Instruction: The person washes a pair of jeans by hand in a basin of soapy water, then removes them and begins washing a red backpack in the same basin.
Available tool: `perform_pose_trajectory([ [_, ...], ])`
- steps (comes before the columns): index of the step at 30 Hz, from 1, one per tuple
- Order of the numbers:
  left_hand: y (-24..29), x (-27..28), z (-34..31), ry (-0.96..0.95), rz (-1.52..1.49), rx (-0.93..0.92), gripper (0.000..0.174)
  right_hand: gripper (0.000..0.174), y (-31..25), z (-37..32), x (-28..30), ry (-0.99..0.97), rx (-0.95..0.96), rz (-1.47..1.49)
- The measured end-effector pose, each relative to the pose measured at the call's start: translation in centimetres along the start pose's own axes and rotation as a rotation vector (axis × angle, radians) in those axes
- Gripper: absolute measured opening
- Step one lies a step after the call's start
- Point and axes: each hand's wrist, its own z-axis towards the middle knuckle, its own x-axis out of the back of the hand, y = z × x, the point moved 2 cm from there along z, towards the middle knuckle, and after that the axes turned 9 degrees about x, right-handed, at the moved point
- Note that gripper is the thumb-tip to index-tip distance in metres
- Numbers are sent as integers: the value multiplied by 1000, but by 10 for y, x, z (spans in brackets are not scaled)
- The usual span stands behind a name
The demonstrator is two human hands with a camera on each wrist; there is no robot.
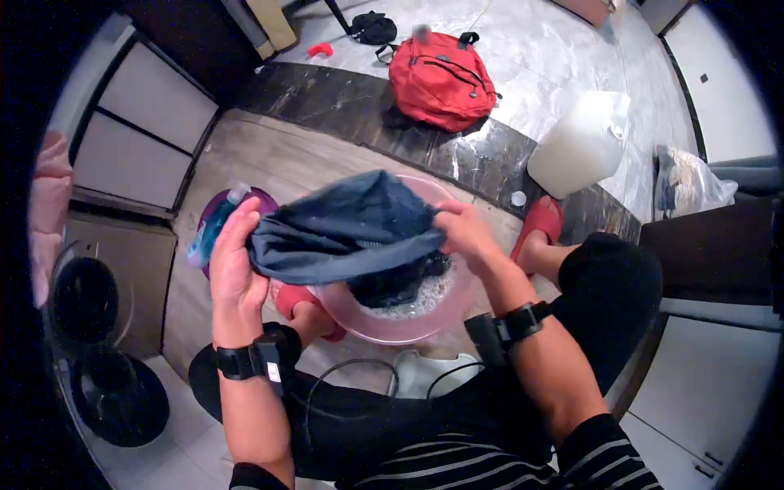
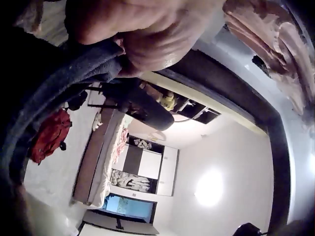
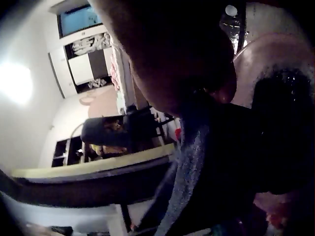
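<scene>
Your left hand [image 1: 237, 265] grips the left end of the blue garment [image 1: 343, 220], fingers bent against the fabric. Your right hand [image 1: 467, 233] pinches the opposite end between thumb and fingers. The garment is stretched between both hands, its lower edge slightly slack, and is held above the pink basin [image 1: 384, 336]. Inside the basin, dark fabric [image 1: 380, 287] lies in sudsy water [image 1: 434, 292].

To the left of the basin, a bottle of blue liquid [image 1: 214, 230] rests on a round purple item [image 1: 266, 201], partly hidden by your left hand. A red slipper [image 1: 542, 222] is worn on the foot right of the basin; its counterpart is at the basin's near left. On the far side, the red backpack [image 1: 441, 86] sits on the floor. The translucent jug [image 1: 576, 151] stands to its right, with a white cap [image 1: 518, 198] just beside it.
</scene>
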Motion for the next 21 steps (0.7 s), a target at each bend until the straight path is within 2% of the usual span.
perform_pose_trajectory([
  [1,5,5,1,-7,7,-26,25,23,-2,1,6,101,34,76],
  [6,26,23,-6,-31,-13,-131,27,21,-47,-12,39,272,195,211],
  [8,33,21,-19,25,31,-146,32,20,-73,-22,49,300,235,272],
  [10,40,38,-18,36,110,-159,39,24,-84,-30,54,272,264,343],
  [13,31,44,-10,48,260,-157,31,27,-82,-29,61,151,250,320],
  [15,12,53,7,36,329,-132,29,28,-76,-30,58,116,167,251],
  [18,-6,52,15,89,723,-106,27,28,-63,-23,60,21,138,72],
  [20,-13,55,21,83,864,-85,31,29,-59,-24,61,-82,175,-63],
  [21,-18,55,25,71,920,-99,32,31,-67,-31,58,-116,138,-34],
])
